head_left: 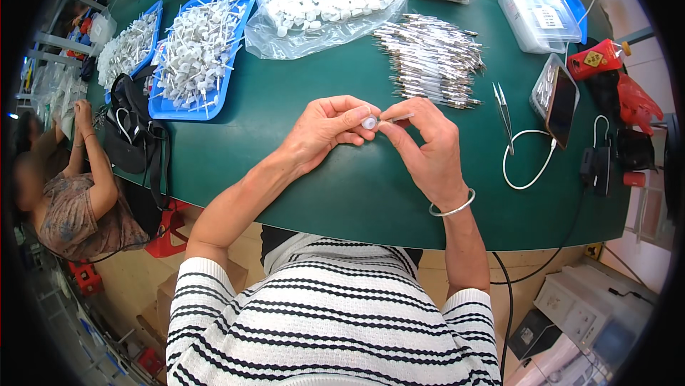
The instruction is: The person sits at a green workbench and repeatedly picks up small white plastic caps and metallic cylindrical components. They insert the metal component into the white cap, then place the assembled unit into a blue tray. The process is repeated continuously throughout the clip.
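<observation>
My left hand (325,133) pinches a small round white plastic cap (369,123) between thumb and fingers, above the middle of the green table. Close against it, my right hand (424,143) grips a thin metal rod (399,118), whose inner end meets or nearly meets the cap; the exact contact is hidden by my fingertips. Beyond my hands lies a pile of slim metal-and-white rods (432,58). Farther back, a clear plastic bag (278,45) holds many loose white caps. To the left, a blue tray (158,110) is heaped with white caps on stems.
Metal tweezers (503,108), a white cable (534,185) and a phone (562,111) leaning on a clear box lie right. A lidded plastic box (540,18) stands behind them. A black bag (128,125) sits left, near another person (82,197) seated at the table.
</observation>
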Tool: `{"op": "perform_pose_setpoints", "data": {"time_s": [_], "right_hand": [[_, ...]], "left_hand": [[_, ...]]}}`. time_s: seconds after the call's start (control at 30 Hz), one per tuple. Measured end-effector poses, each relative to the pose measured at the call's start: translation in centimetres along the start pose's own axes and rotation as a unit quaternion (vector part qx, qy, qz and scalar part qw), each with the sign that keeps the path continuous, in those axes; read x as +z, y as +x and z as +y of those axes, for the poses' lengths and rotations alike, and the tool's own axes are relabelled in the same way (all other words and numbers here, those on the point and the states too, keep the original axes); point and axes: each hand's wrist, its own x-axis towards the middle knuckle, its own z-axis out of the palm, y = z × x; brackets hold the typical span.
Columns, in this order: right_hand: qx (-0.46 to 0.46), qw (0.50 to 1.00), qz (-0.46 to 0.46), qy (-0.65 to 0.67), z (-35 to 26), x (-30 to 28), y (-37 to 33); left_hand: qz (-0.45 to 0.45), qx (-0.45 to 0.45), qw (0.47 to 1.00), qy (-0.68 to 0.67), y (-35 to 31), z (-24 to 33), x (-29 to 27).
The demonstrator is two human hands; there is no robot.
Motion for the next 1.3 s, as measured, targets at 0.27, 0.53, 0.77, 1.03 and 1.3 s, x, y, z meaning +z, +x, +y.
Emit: {"op": "perform_pose_setpoints", "data": {"time_s": [0.27,0.53,0.77,1.03,1.3], "right_hand": [[0.031,0.998,0.03,0.039,0.43,0.59,-0.38],[0.06,0.995,0.019,0.078,0.32,0.59,-0.4],[0.057,0.996,0.017,0.065,0.39,0.65,-0.46],[0.106,0.99,0.011,0.095,0.17,0.56,-0.45],[0.114,0.988,0.013,0.107,0.23,0.77,-0.49]], "left_hand": [[0.004,0.006,1.0,0.006,-0.06,-0.08,-0.05],[0.002,0.017,1.0,0.003,-0.08,-0.07,-0.23],[0.012,0.025,1.0,0.013,-0.13,-0.16,-0.12],[0.024,0.029,0.999,0.017,-0.21,-0.15,-0.03],[0.021,0.04,0.999,0.016,-0.21,-0.38,-0.08]]}}
